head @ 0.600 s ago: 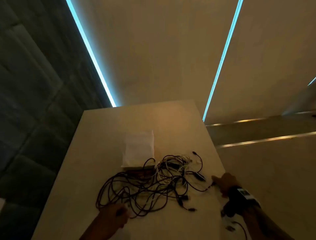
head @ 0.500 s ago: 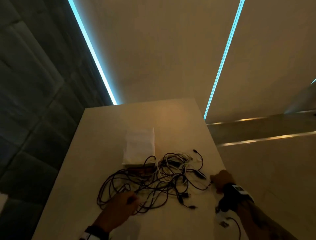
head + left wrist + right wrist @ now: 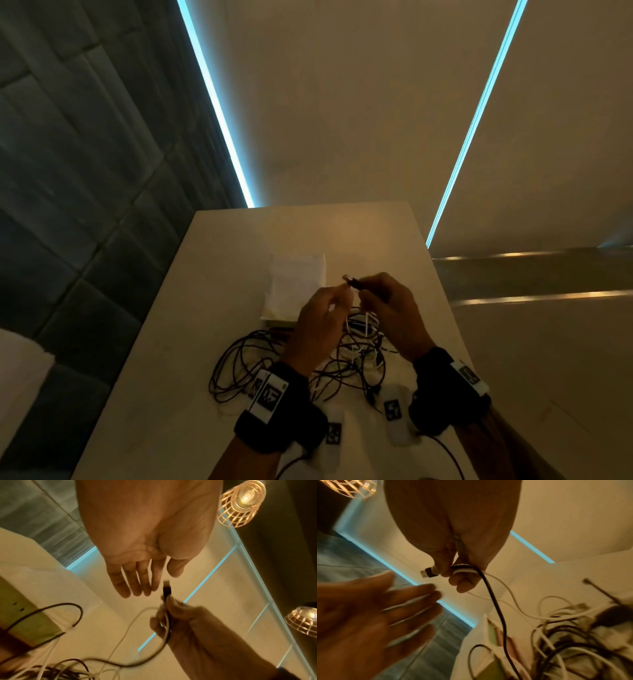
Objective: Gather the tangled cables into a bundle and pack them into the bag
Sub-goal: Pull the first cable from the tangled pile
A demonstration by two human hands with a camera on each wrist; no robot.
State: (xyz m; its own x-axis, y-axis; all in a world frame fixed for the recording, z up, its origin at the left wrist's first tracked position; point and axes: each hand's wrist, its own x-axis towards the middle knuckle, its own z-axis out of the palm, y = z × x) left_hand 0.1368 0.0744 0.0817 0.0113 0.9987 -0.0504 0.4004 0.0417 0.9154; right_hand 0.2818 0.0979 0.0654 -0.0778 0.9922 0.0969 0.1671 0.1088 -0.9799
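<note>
Dark and white cables (image 3: 294, 363) lie in a loose tangle toward the near edge of the pale surface (image 3: 219, 240), their left-hand loops spreading out toward its left edge. Just beyond the tangle, nearer the far edge, rests the white bag (image 3: 296, 284), flat, with a few strands lying against its near side.

Your left hand (image 3: 320, 325) is raised above the pile with fingers straight and relaxed, grasping nothing; its fingertips (image 3: 135, 589) sit just beside the black USB plug (image 3: 166, 588). To the right, your right hand (image 3: 390, 311) is clenched on a black lead just behind that plug, with a white strand caught in the same grip, and both trail down into the heap.

These cables look light, limp and springy, so they will probably sag, snag on each other and uncoil if let go. The plugs seem the only stiff parts. I judge the best hold to be on the cord just behind a plug, then gathering loops into the palm, not pulling hard where strands cross, since tugging could tighten knots or drag the bag along.
</note>
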